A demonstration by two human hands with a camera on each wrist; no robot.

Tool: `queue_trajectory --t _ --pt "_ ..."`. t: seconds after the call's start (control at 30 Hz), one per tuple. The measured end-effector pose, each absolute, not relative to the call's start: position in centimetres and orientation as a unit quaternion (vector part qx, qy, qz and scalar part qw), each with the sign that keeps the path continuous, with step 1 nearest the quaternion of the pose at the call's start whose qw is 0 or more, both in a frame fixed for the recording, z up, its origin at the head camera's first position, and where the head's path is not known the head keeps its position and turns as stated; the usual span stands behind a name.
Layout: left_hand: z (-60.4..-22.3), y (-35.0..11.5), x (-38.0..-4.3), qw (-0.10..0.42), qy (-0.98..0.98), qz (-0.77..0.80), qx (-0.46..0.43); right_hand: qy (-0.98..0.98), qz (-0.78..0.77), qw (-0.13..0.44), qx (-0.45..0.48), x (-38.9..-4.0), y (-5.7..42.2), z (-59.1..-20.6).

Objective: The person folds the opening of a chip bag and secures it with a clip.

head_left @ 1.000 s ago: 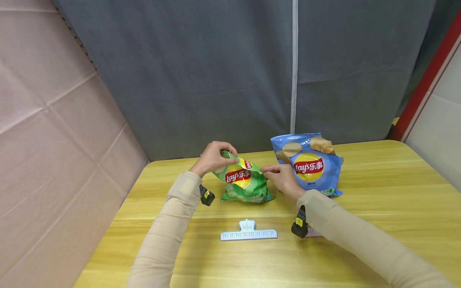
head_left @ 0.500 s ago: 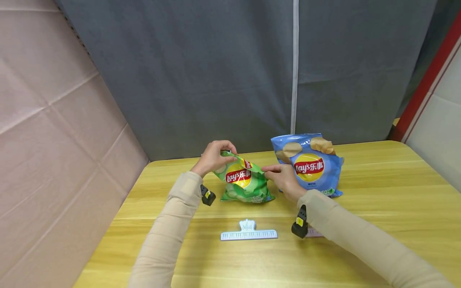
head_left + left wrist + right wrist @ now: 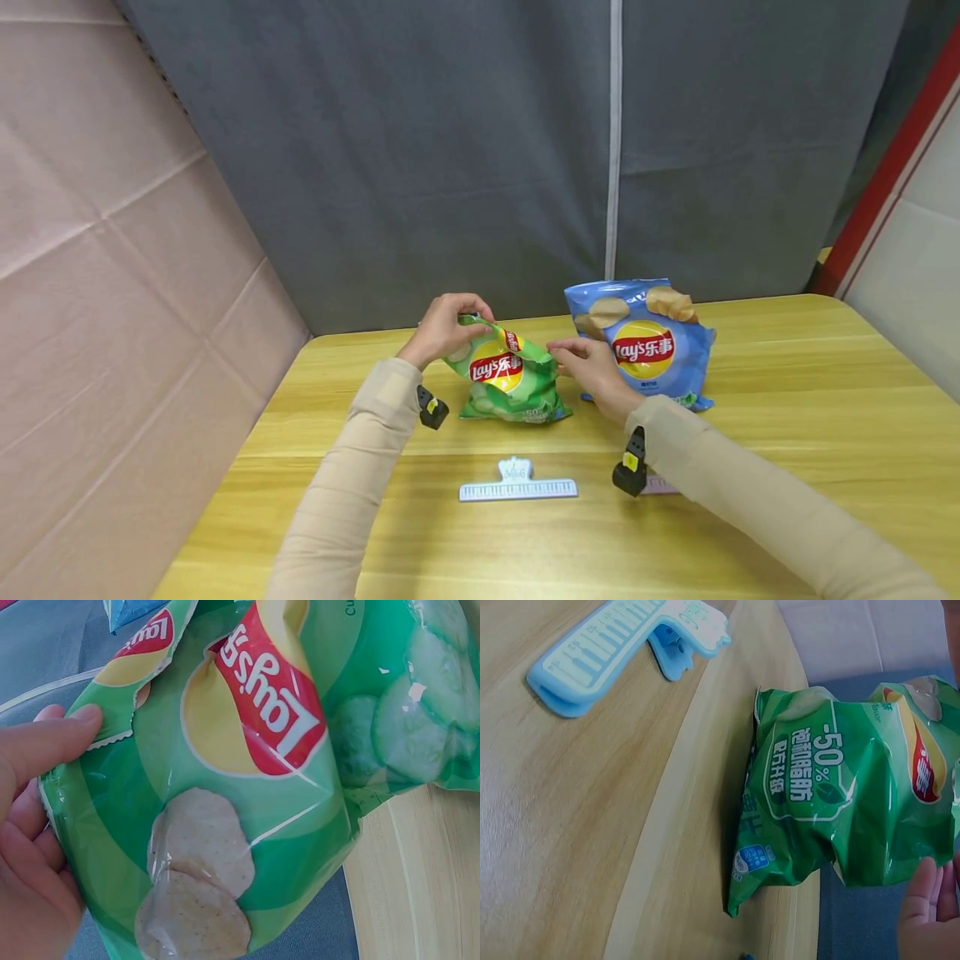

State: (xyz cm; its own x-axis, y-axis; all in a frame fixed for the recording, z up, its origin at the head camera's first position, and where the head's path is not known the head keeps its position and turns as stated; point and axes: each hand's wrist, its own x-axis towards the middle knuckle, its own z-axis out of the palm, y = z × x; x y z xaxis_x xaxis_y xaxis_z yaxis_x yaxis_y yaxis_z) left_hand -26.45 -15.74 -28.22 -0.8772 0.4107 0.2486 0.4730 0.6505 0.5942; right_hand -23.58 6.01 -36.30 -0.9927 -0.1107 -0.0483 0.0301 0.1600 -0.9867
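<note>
A green bag of potato chips (image 3: 510,387) stands on the table, its top edge folded down toward the front. My left hand (image 3: 448,329) pinches the upper left corner; in the left wrist view the thumb (image 3: 86,720) presses the folded flap (image 3: 120,705), with the other fingers behind the bag. At the upper right corner, my right hand (image 3: 592,371) holds the fold's end between thumb and index finger. The right wrist view shows those fingertips (image 3: 926,881) at the bag's edge, partly cut off by the frame.
Behind my right hand stands a blue bag of chips (image 3: 645,350). A light blue bag clip (image 3: 517,489) lies on the wooden table (image 3: 420,533) in front of the green bag. A pink clip (image 3: 660,485) is mostly hidden under my right wrist. A grey curtain (image 3: 375,167) hangs behind.
The fold along the green bag's top has rolled a little further down. My right hand has shifted slightly right at the corner, showing more of the pink clip; my left hand stays put.
</note>
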Motion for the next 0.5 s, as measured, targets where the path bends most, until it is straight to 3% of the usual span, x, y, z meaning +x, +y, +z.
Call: queue_trajectory --t 0.5 --pt "-28.32 -15.52 -26.32 0.047 -0.909 -0.343 -0.231 0.773 -0.626 0.065 -0.08 -23.7 5.72 -36.42"
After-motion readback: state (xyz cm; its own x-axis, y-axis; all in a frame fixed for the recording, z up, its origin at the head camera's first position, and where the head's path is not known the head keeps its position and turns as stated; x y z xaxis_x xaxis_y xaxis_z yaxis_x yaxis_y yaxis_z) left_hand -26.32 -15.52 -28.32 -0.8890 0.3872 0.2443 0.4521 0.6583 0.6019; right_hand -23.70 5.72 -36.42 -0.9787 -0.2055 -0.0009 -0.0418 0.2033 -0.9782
